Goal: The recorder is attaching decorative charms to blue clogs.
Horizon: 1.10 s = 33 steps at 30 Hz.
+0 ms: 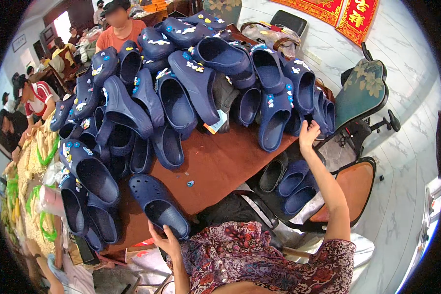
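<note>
The desk (215,161) was brown and nearly buried: a heap of navy clogs (181,83) covered its far half and left side, many with small charms stuck on their tops. Off its right edge an orange chair (357,183) held three more dark clogs (289,179).

My right hand (308,133) was up at the heap's right end, fingers spread open against a charmed clog (274,117) that leaned over the desk edge; it touched that shoe without gripping it. My left hand (165,240) lay at the near edge, fingers open, touching the heel of a plain clog (159,206) that sat alone on bare wood, toe pointing away from me.

One loose blue charm (190,183) lay just beyond the plain clog.

To do it well, I judged, I should steady the leaning clog before lifting, lest the heap slide, and take the plain one firmly by its heel.
</note>
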### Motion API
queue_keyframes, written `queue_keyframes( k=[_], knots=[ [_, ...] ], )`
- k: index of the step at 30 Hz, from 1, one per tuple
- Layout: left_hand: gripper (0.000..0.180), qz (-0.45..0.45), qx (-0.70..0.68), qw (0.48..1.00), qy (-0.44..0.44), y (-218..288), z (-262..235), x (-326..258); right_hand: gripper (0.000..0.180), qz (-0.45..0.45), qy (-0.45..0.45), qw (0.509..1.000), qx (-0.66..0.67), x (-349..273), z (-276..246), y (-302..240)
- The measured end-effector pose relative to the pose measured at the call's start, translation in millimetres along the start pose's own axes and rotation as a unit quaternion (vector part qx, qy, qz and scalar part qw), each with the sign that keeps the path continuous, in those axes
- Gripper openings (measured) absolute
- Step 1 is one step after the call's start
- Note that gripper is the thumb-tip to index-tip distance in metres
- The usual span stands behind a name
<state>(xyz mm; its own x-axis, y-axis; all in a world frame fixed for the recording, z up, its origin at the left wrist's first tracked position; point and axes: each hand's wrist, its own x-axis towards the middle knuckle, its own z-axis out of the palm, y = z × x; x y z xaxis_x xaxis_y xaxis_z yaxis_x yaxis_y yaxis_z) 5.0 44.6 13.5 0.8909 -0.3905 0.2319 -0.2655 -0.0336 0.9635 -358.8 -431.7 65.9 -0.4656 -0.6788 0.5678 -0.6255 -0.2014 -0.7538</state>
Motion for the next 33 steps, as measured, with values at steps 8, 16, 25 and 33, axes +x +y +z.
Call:
queue_keyframes(
  k=[8, 16, 25, 33],
  knots=[
    [0.057, -0.022, 0.094, 0.995, 0.035, 6, -8, -20, 0.100, 0.383, -0.224, 0.880, 0.169, 78, 54, 34],
    [0.052, -0.037, 0.089, 0.994, 0.046, 10, 2, -17, 0.062, 0.357, -0.127, 0.893, 0.244, 107, 49, 59],
    [0.048, -0.049, 0.085, 0.991, 0.091, 6, -14, -7, 0.074, 0.273, -0.005, 0.948, 0.167, 95, 49, 30],
    [0.047, -0.015, 0.106, 0.988, 0.107, -5, -14, 2, 0.074, 0.225, 0.004, 0.957, 0.182, 79, -17, 54]
  ],
)
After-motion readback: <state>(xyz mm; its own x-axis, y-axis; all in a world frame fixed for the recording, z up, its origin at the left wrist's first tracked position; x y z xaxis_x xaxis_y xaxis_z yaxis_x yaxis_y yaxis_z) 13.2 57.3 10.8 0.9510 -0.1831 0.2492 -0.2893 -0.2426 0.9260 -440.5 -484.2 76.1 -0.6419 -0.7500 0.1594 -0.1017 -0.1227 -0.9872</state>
